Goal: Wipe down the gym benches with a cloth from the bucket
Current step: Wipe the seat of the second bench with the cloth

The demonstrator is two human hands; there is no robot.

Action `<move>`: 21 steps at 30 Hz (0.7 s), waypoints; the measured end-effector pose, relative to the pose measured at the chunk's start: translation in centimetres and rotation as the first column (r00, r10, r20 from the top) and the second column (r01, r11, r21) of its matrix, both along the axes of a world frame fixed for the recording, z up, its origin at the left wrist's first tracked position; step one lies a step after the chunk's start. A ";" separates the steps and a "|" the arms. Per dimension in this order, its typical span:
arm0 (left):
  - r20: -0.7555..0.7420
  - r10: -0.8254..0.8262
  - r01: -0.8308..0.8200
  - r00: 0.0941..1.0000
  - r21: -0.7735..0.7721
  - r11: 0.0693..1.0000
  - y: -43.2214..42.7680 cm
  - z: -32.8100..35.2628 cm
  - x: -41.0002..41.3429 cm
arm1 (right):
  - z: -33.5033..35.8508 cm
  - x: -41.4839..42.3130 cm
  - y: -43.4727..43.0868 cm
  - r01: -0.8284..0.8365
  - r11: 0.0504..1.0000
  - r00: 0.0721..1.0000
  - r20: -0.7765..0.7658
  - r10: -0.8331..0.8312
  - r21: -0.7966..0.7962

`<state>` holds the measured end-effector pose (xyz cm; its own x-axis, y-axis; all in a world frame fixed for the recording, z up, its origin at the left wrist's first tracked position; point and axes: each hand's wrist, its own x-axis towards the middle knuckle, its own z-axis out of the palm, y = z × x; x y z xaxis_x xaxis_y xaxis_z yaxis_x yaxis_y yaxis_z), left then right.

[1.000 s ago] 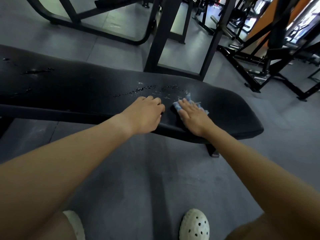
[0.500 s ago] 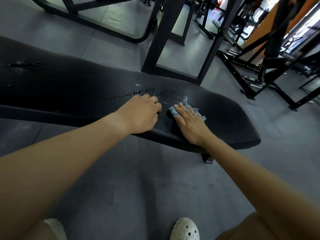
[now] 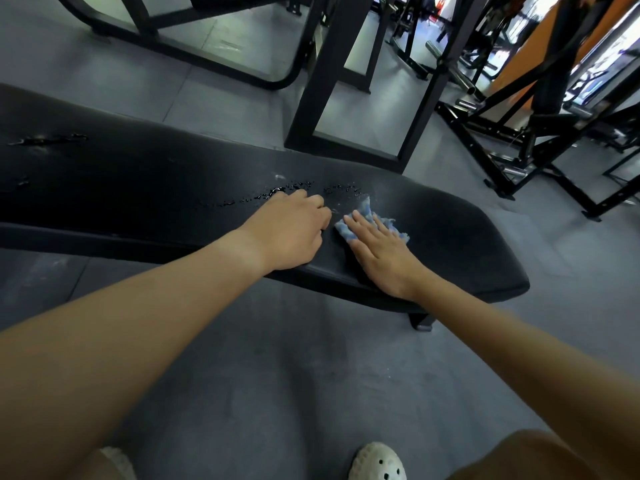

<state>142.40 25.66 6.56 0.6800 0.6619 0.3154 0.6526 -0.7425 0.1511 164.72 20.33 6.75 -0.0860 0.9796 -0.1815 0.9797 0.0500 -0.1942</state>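
**Flat palm on the cloth, wet beads waiting to the left**

At the far left of the gym bench (image 3: pixel 138 188) a thin wet streak (image 3: pixel 48 140) lies on the black pad, well apart from the hands. Nearer the middle, a line of water droplets (image 3: pixel 277 194) runs across the pad up to the knuckles of the left hand (image 3: pixel 294 233). That hand rests on the pad with its fingers curled under. Nothing shows in its grip, and it looks like a brace for the body's lean.

Just beside it lies the blue cloth (image 3: pixel 365 211), bunched on the pad. The right hand (image 3: pixel 384 258) presses on it with straight fingers spread flat, and the cloth's edges stick out past the fingertips. The bucket is not in view.

The step in hand appears to be the wiping stroke itself. To do it well:

- Keep the whole palm on the cloth so it does not roll up.
- Sweep in long overlapping passes, likely leftward through the beads toward the far streak.
- Lift the bracing hand out of the path before the cloth reaches it.

Right of the hand, the rounded end of the pad looks dull and free of droplets. Beyond it stand black machine frames (image 3: pixel 519 140) on the grey floor (image 3: pixel 277 358).
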 end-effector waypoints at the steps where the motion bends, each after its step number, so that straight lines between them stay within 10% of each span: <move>1: -0.001 0.000 0.000 1.000 0.006 1.000 0.1 0.0 0.0 | 0.0 0.3 -0.3 -0.020 1.000 1.000 0.002 0.020 0.015; 11: 0.041 0.015 -0.013 0.999 -0.036 0.999 0.2 0.1 0.2 | -0.8 0.2 7.0 0.263 0.963 0.964 0.019 -0.264 0.065; 21: 0.105 -0.017 0.026 0.994 -0.090 0.996 1.8 0.0 -0.4 | 0.1 1.5 3.0 -0.001 0.994 1.000 0.025 -0.002 0.111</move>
<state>141.95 27.44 6.55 0.6611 0.6767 0.3240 0.6137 -0.7362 0.2853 166.20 23.31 6.89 -0.0827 0.9939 -0.0733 0.9842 0.0699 -0.1625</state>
